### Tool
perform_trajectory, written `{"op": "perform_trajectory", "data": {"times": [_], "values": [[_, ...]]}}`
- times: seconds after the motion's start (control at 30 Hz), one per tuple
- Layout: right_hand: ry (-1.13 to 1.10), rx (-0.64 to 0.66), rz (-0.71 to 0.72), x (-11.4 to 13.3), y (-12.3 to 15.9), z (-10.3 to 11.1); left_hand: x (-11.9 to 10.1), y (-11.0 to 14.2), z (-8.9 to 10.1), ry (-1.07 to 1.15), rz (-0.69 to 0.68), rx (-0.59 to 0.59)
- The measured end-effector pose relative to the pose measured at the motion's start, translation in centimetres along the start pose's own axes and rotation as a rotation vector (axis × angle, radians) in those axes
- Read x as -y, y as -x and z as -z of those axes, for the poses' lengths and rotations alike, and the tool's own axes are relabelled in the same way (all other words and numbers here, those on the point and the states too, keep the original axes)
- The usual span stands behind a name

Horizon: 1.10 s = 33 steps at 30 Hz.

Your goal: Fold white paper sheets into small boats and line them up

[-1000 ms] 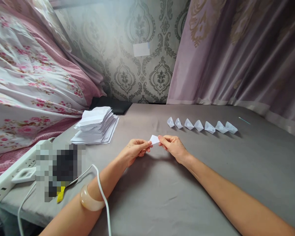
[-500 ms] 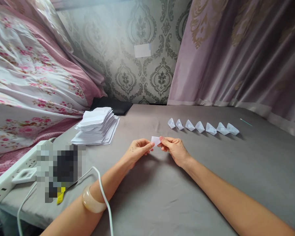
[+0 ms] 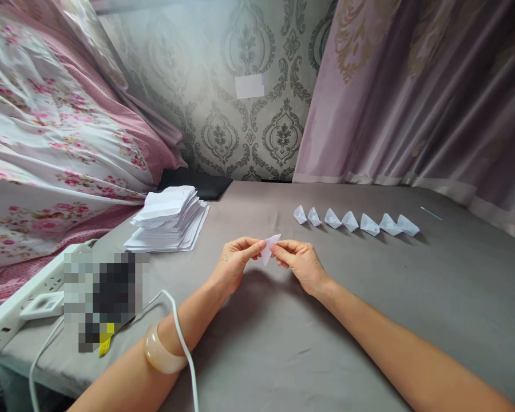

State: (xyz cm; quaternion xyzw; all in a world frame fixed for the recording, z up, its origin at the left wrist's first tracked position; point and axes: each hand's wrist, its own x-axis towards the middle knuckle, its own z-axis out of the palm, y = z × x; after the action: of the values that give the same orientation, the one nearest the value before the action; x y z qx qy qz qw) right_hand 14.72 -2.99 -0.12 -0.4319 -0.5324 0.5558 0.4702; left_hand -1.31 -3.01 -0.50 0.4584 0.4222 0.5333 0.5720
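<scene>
My left hand and my right hand meet above the grey sheet and both pinch a small folded white paper piece between their fingertips. The piece stands on edge, pointed downward. A pale bangle sits on my left forearm. Beyond my hands lies a row of several small folded white paper shapes. To the left lies a stack of white paper sheets.
A white power strip with a white cable lies at the near left edge. A floral quilt is piled on the left. A mauve curtain hangs on the right, patterned wallpaper behind. A black flat object lies behind the stack.
The paper piece has turned from lying flat between my fingertips to standing on edge with a point downward. Both hands stayed almost in place, fingers shifted slightly.
</scene>
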Motion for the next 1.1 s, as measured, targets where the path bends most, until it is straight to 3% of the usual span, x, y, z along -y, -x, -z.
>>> {"op": "perform_trajectory", "data": {"times": [0.17,0.37,0.63,0.83,0.93,1.1], "values": [[0.035,0.013,0.015,-0.1,-0.2,0.4,-0.3,0.2,-0.3,-0.007,0.036,0.018],[0.171,-0.178,0.087,-0.8,-0.5,0.3,-0.4,0.4,-0.7,-0.011,0.078,-0.059],[0.398,-0.116,0.32,-1.3,-0.1,0.0,0.0,0.0,-0.1,0.005,0.109,-0.134],[0.528,-0.123,0.411,-0.9,0.4,-0.3,0.1,0.0,0.0,-0.041,0.113,-0.173],[0.473,-0.135,0.345,-0.7,0.4,-0.4,0.2,0.0,-0.1,-0.092,0.067,-0.176],[0.188,-0.113,0.096,-0.7,-0.2,-0.3,0.2,0.4,-0.6,-0.243,-0.012,-0.158]]}}
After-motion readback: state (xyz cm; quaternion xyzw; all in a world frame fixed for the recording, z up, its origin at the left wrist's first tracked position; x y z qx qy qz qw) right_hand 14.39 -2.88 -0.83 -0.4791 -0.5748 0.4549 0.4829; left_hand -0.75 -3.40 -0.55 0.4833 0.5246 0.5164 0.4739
